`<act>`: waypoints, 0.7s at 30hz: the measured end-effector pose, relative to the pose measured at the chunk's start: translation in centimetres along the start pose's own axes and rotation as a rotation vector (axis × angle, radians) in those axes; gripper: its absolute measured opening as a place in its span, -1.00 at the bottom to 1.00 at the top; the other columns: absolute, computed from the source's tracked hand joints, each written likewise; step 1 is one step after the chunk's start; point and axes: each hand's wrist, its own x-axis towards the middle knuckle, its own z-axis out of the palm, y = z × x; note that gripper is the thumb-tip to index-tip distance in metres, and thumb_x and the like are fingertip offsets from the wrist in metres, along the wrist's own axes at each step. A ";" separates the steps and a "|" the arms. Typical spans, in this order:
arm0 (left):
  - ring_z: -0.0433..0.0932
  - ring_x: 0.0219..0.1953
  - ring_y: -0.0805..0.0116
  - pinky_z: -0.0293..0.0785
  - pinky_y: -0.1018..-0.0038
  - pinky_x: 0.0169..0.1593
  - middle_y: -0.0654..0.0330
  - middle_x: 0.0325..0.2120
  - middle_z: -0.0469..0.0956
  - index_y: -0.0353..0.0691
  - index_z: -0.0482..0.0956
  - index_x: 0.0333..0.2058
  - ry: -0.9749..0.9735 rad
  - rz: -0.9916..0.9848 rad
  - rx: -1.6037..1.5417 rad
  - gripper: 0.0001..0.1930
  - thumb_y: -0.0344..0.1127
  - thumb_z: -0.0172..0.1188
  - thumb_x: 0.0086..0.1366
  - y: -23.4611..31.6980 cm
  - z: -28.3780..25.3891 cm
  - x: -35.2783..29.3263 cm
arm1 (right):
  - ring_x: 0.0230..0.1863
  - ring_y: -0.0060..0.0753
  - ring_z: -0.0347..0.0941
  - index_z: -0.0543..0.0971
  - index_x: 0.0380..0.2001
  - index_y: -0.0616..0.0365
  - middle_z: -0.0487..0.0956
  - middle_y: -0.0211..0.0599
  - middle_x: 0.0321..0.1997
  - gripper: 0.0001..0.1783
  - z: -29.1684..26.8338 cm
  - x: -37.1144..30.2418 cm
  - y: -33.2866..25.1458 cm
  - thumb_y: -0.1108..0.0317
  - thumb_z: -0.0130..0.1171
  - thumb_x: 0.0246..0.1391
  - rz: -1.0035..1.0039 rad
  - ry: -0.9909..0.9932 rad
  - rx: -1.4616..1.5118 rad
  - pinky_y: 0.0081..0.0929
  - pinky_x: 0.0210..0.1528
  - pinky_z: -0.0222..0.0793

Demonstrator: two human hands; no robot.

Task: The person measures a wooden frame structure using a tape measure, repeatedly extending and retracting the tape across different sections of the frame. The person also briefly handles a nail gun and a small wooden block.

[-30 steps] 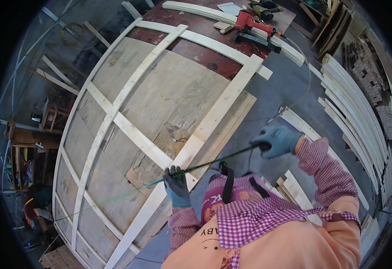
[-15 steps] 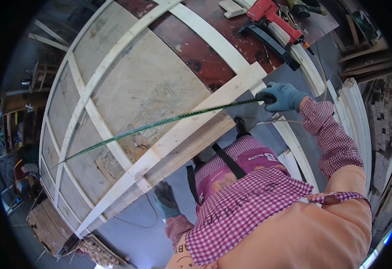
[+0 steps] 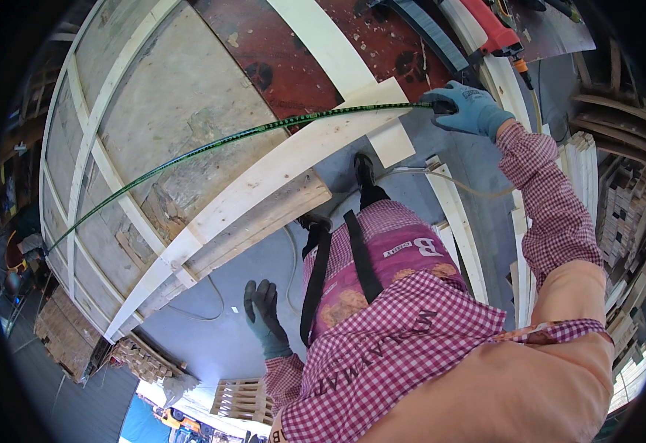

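My right hand point(image 3: 468, 109), in a blue-grey glove, is closed on the end of a tape measure at the right of the frame; its fingers hide much of the case. The green tape point(image 3: 264, 128) runs out far to the left, bowed slightly upward, across a curved frame of pale wooden strips point(image 3: 264, 177). Where the tape's far end catches is too small to make out. My left hand point(image 3: 265, 314), gloved with a dark palm, hangs beside the frame's near edge with fingers extended, touching nothing.
Beneath the frame lies a worktable with grey boards and a dark red sheet point(image 3: 293, 70). A red nail gun point(image 3: 491, 29) with an air hose rests at its upper right. Curved wooden strips point(image 3: 457, 221) lean at the right, near stacked offcuts point(image 3: 622, 203). A hose crosses the floor.
My right hand stays on the tape measure as the view shifts rightward and down. The tape now bows more. My left hand has risen, its fingers now pointing up.
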 end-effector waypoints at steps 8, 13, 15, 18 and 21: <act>0.48 -0.04 0.13 0.36 0.33 0.09 -0.06 -0.07 0.45 -0.33 0.21 0.13 -0.107 -0.029 0.118 -0.40 0.01 0.06 0.30 0.2 4.2 0.2 | -0.08 -0.11 0.42 0.40 0.09 -0.27 0.41 -0.17 -0.16 -0.40 -0.4 0.4 1.5 -0.02 0.14 -0.11 -0.061 -0.018 -0.003 -0.29 0.03 0.31; 0.48 -0.03 0.12 0.35 0.33 0.11 -0.07 -0.08 0.45 -0.35 0.21 0.12 -0.170 -0.031 0.187 -0.40 0.01 0.04 0.31 1.1 5.7 0.4 | -0.08 -0.15 0.43 0.42 0.06 -0.24 0.43 -0.21 -0.15 -0.42 0.5 1.3 2.2 -0.05 0.11 -0.09 -0.058 -0.029 -0.009 -0.32 0.05 0.30; 0.48 -0.03 0.12 0.35 0.32 0.11 -0.07 -0.08 0.45 -0.37 0.22 0.11 -0.183 -0.043 0.208 -0.40 0.02 0.03 0.31 1.2 6.4 0.6 | -0.08 -0.17 0.43 0.43 0.05 -0.22 0.43 -0.22 -0.15 -0.43 0.6 1.5 2.4 -0.05 0.10 -0.08 -0.071 -0.058 -0.013 -0.33 0.05 0.30; 0.48 -0.02 0.20 0.36 0.37 0.10 -0.01 -0.08 0.45 -0.34 0.22 0.12 -0.232 -0.052 0.255 -0.43 -0.01 0.00 0.33 0.7 6.8 1.2 | -0.07 -0.17 0.43 0.43 0.05 -0.22 0.44 -0.21 -0.14 -0.43 0.6 1.4 2.6 -0.06 0.11 -0.10 -0.066 -0.070 0.015 -0.33 0.06 0.30; 0.48 -0.03 0.20 0.36 0.35 0.10 -0.02 -0.09 0.46 -0.36 0.21 0.12 -0.238 -0.054 0.289 -0.40 0.02 0.01 0.32 0.4 7.3 1.4 | -0.07 -0.15 0.44 0.44 0.04 -0.26 0.43 -0.23 -0.12 -0.42 1.1 1.4 2.4 -0.06 0.13 -0.13 -0.067 -0.008 -0.030 -0.32 0.04 0.32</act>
